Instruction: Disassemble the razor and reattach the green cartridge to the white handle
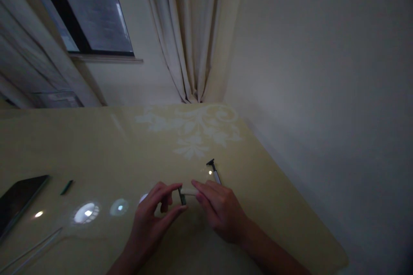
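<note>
My left hand [156, 212] pinches the narrow dark green razor head [182, 196] between thumb and forefinger, one at each end. My right hand [222, 208] is closed round the pale razor handle [189, 191], which points left and meets the middle of the head. Whether head and handle are locked together I cannot tell. Just beyond my right hand lies a second razor [213, 167] with a black head and grey handle, its lower end hidden behind the hand. A small dark green strip [66, 187] rests on the table to the left.
The glossy yellowish table [129, 154] has a pale floral pattern and bright lamp reflections. A dark flat tablet-like device [19, 200] lies at the left edge, with a thin white cable [35, 249] nearer me. Behind are curtains [187, 30]; a wall [322, 94] borders the right side.
</note>
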Motion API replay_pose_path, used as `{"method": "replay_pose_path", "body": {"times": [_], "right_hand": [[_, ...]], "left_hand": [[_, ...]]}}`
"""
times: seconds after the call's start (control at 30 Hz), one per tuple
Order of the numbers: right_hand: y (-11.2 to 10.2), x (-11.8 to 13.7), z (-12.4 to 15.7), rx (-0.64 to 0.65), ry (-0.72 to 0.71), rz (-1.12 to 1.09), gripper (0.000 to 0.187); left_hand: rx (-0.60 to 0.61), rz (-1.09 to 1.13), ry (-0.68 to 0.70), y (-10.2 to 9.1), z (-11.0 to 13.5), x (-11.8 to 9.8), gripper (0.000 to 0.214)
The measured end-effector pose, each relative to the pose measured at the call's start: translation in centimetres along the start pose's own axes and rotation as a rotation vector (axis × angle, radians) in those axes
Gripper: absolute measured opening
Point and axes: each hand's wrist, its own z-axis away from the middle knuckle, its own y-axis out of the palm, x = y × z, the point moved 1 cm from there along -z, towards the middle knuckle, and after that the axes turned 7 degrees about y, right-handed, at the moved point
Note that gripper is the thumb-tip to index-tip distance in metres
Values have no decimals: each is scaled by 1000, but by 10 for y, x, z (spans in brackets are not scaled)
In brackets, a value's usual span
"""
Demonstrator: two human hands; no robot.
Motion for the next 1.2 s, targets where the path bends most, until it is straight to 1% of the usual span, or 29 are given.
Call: {"method": "replay_pose_path", "body": {"times": [0.13,0.3,0.43,0.6,0.77,0.9,1.07,1.2], "right_hand": [[1,0,0,38,-34,34,47],[0,-2,0,-24,9,66,47],[-1,-2,0,21,-30,78,48],[-4,-2,-2,-24,20,102,49],[-4,-1,-2,-3,-27,175,49],[-6,-2,-1,-46,12,202,47],[-6,-1,-1,-11,-25,204,49],[-5,-1,-1,-36,13,190,47]], "left_hand": [[-5,21,-22,0,0,0,34],[10,31,-26,0,1,0,37],[33,41,-12,1,1,1,37],[32,41,1,2,2,0,37],[43,44,-20,2,0,0,33],[34,43,-24,1,0,-1,33],[41,57,-13,3,-1,-1,36],[31,48,-18,3,0,0,37]]}}
